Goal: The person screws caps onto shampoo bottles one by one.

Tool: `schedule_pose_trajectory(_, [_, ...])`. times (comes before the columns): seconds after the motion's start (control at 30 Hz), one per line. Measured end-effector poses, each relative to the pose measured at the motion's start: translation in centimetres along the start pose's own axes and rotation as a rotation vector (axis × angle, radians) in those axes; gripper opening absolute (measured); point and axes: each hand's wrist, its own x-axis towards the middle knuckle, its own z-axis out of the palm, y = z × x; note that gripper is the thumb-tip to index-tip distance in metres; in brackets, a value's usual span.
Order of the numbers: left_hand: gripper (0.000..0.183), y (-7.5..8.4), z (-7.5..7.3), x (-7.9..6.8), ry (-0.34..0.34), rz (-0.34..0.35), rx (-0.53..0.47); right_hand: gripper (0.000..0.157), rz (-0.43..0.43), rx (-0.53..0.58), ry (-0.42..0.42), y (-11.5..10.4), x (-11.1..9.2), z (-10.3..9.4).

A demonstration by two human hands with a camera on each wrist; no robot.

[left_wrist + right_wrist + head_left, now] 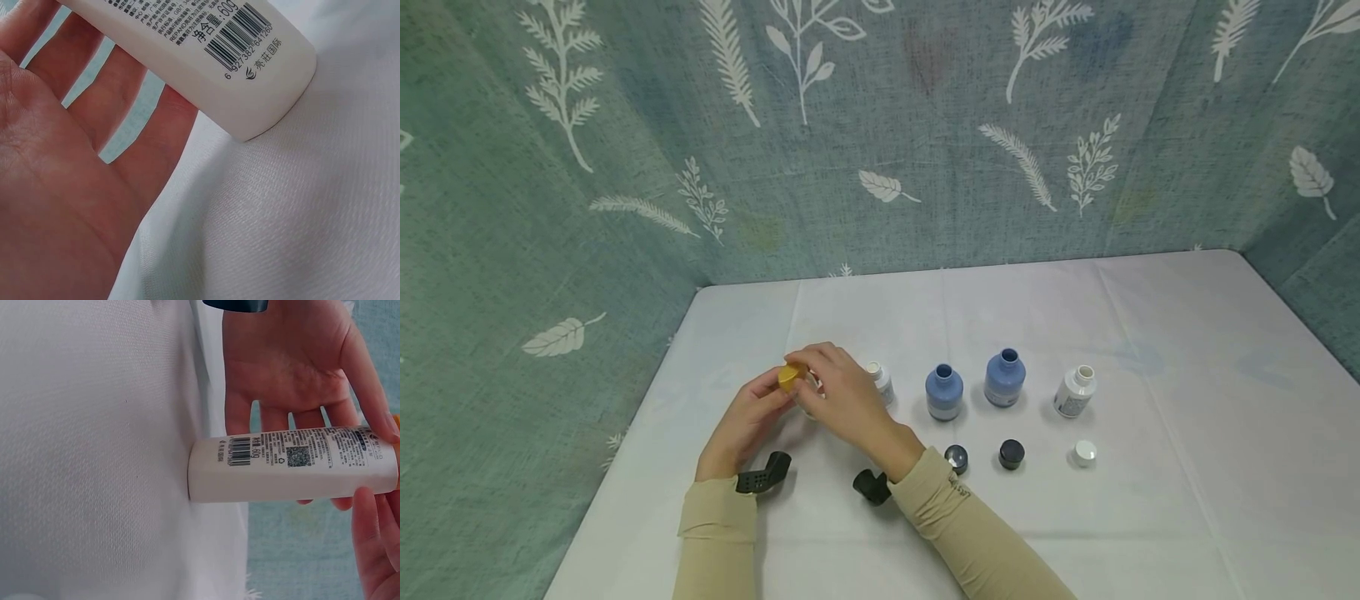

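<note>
A white bottle [219, 472] with a barcode and printed text stands upright on the cloth; in the head view the hands mostly hide it. Its yellow cap [789, 377] shows on top. My left hand [748, 421] holds the bottle, fingers passing behind it and thumb close under the cap. From the other side, my right hand [850, 400] pinches the yellow cap between thumb and fingers. In the left wrist view, the left palm [69, 169] lies beside the printed face of the bottle.
Right of the hands stand a small white bottle [883, 390], two blue bottles [943, 398] [1004, 383] and another white bottle [1075, 393], all uncapped. Nearer lie two black caps [956, 457] [1011, 454] and a white cap [1084, 453]. A patterned curtain [880, 142] hangs behind the table.
</note>
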Motion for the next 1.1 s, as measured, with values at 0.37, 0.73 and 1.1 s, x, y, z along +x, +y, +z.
schedule_pose_trajectory(0.37, [0.039,0.04,0.03,0.15,-0.003,0.003,0.013,0.026,0.039,0.016,0.002,-0.10,0.03,-0.12])
schedule_pose_trajectory(0.73, [0.038,0.25,0.18,0.25,0.005,0.018,0.002,0.024,0.081,-0.015,0.007,-0.23,0.29,-0.35])
schedule_pose_trajectory(1.1, [0.040,0.11,0.11,0.20,0.001,-0.008,0.017,0.026,0.069,0.029,-0.007,-0.10,0.00,-0.14])
